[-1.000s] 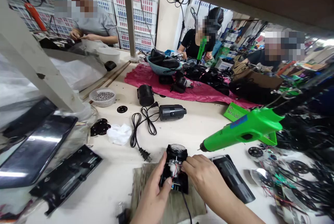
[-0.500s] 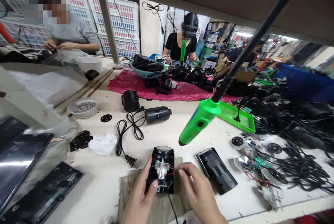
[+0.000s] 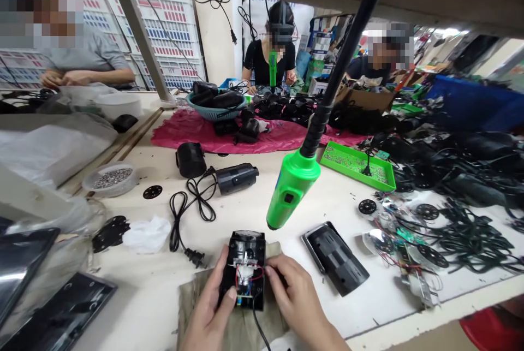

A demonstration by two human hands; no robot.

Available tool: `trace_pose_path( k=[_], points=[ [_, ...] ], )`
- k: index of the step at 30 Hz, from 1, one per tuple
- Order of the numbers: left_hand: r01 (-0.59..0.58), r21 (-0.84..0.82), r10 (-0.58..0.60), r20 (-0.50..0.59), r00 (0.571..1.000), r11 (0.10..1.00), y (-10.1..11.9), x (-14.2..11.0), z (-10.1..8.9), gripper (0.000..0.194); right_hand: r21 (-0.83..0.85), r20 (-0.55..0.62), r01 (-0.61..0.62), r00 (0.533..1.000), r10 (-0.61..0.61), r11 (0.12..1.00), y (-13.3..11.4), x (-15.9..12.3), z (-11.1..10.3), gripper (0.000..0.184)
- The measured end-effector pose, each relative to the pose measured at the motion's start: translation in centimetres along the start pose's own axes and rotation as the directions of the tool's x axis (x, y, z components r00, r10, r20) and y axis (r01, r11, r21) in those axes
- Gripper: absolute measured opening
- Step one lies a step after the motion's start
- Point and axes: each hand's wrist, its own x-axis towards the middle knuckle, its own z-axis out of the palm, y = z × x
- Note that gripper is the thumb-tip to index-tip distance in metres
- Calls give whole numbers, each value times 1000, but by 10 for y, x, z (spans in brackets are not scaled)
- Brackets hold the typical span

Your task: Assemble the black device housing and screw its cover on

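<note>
My left hand (image 3: 215, 299) grips an open black plastic housing (image 3: 258, 291), its thumb pressed on the lower edge of the opening. Inside sit a white part (image 3: 245, 273), thin red and blue wires, and a bit of circuit board. A black cord (image 3: 258, 323) runs out of the bottom. At the right side of the housing, the fingertips of my right hand (image 3: 292, 288) are pinched at a loop of red wire (image 3: 259, 271). Under the housing lies a folded drab cloth (image 3: 188, 299). A green electric screwdriver (image 3: 291, 190) hangs above, touched by neither hand.
A matching black shell (image 3: 338, 258) lies to the right, near loose wired parts (image 3: 409, 242) and coiled cords. Screws fill a green tray (image 3: 356, 167) and a round tub (image 3: 112, 178). Black housings and a plugged cord (image 3: 192, 209) lie ahead. Co-workers sit across the table.
My view has shifted, so most things appear farther left. My right hand has closed in on the housing's right side, its fingertips now at the red wire. My left hand keeps its grip.
</note>
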Motion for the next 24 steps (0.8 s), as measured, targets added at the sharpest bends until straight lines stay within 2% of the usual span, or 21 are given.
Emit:
trace_pose_path(
  k=[7, 13, 19, 24],
  points=[
    [-10, -14, 11, 32, 999, 1000, -5, 2, -2, 53, 19, 8, -12, 1000, 12, 1000, 0, 1, 0, 17],
    [-30, -23, 30, -10, 999, 999, -5, 2, 0, 54, 27, 29, -29, 999, 28, 999, 0, 0, -1, 19],
    [-13, -72, 11, -33, 999, 997, -2, -1, 5, 63, 57, 36, -29, 999, 27, 998, 2, -1, -2, 20],
    [-54, -69, 51, -47, 998, 996, -12, -5, 8, 56, 86, 23, -4, 1000, 2, 996, 2, -3, -3, 18]
  ],
)
